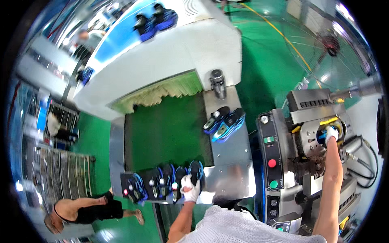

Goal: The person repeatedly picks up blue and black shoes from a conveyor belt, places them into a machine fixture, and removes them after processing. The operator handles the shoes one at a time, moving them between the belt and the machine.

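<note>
At the front edge of the metal table, my left hand, in a white glove, closes on the near end of a black and blue shoe. To its left stand several more black and blue shoes in a row. My right hand, also gloved, reaches far into the machine on the right. Its fingers close around a blue item, apparently a shoe, mostly hidden by the hand and the machine's metal parts.
A pair of shoes and a dark flask sit on the table's right side. A green conveyor belt runs under a fringed curtain into a white housing. Red and green buttons face me. A person walks at left.
</note>
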A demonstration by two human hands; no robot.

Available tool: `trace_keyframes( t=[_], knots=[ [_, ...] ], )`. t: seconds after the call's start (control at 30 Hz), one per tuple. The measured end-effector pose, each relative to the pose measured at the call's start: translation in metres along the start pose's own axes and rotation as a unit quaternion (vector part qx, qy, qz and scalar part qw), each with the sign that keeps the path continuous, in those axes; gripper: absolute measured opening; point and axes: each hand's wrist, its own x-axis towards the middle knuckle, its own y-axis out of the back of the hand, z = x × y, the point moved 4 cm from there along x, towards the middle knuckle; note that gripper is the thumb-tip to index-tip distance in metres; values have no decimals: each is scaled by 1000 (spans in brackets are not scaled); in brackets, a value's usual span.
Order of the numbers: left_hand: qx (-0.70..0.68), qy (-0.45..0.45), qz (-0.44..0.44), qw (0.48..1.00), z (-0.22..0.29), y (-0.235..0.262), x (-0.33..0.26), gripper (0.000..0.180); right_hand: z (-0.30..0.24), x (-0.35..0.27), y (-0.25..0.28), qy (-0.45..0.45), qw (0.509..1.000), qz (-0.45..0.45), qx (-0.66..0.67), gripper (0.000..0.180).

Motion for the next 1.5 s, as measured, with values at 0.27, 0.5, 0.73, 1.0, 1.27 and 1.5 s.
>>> trace_keyframes(
  t=[0.27,0.5,0.73,1.0,1.27,1.5],
  knots=[
    [-61,-58,-32,996,-4,39,0,67,-157,-436,-39,314,936,-111,-116,78],
    [-104,-176,-7,979,-16,37,214,54,51,-530,-83,263,610,-69,-744,116],
    [-28,-248,8,968,-109,21,480,54,-34,-655,-213,208,701,-384,-565,69],
    [369,-10,52,928,-342,83,767,57,-6,-790,-571,419,689,-501,-315,82],
    [206,66,4,976,-465,33,805,61,20,-821,-667,534,609,-497,-311,72],
    [204,30,136,969,-499,73,735,64,19,-839,-650,551,616,-503,-253,70]
  ],
)
